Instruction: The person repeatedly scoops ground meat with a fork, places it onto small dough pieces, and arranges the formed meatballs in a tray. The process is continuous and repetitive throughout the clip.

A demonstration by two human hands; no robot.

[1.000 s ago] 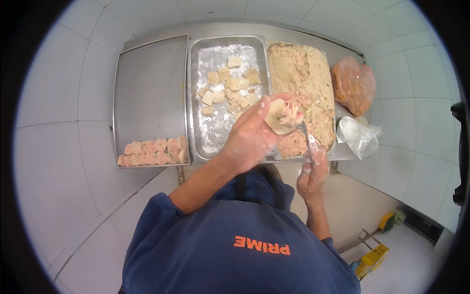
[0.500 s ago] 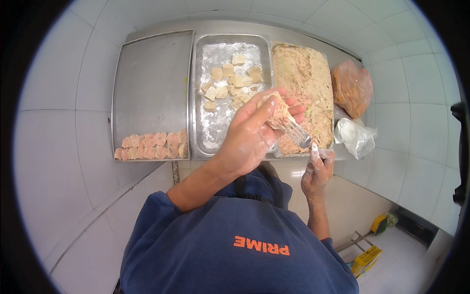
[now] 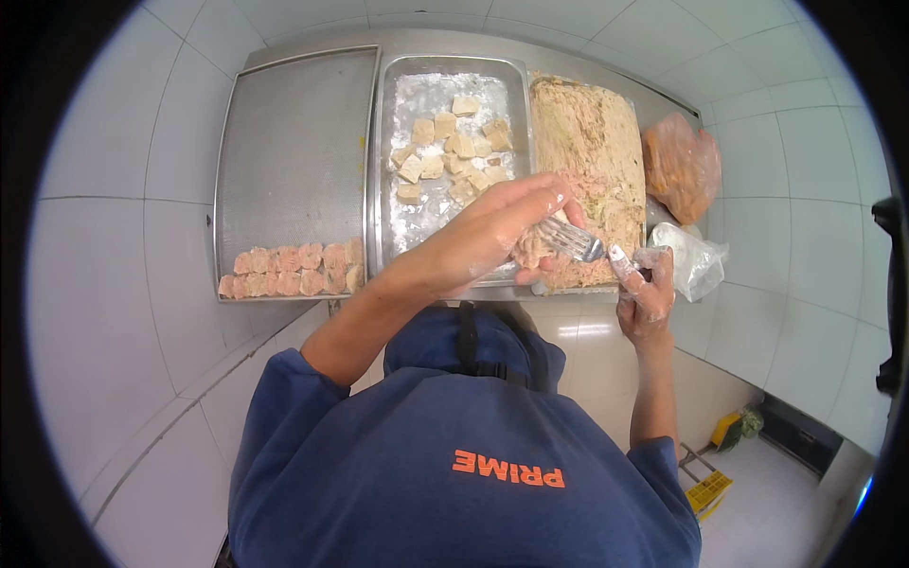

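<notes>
My left hand (image 3: 497,225) is curled around a pale tofu-like piece with pinkish filling (image 3: 532,248), partly hidden by the fingers. A metal fork (image 3: 574,239) lies with its tines against that piece. White-smeared fingers of my right hand (image 3: 650,295) grip the fork at its handle end. Both hands are over the near end of a big slab of pinkish minced filling (image 3: 592,142). Left of it, a steel tray (image 3: 383,170) dusted with white powder holds several pale tofu-like blocks (image 3: 445,125).
At far left, a flat grey tray (image 3: 294,142) has rows of filled pieces (image 3: 284,272) along its near edge. Right of the filling lie an orange-filled plastic bag (image 3: 682,168) and a clear crumpled bag (image 3: 696,260). A yellow object (image 3: 708,492) stands on the floor at lower right.
My left hand has rolled over, its back now more upward, and the held piece sits lower. My right hand and the fork have shifted a little right and up.
</notes>
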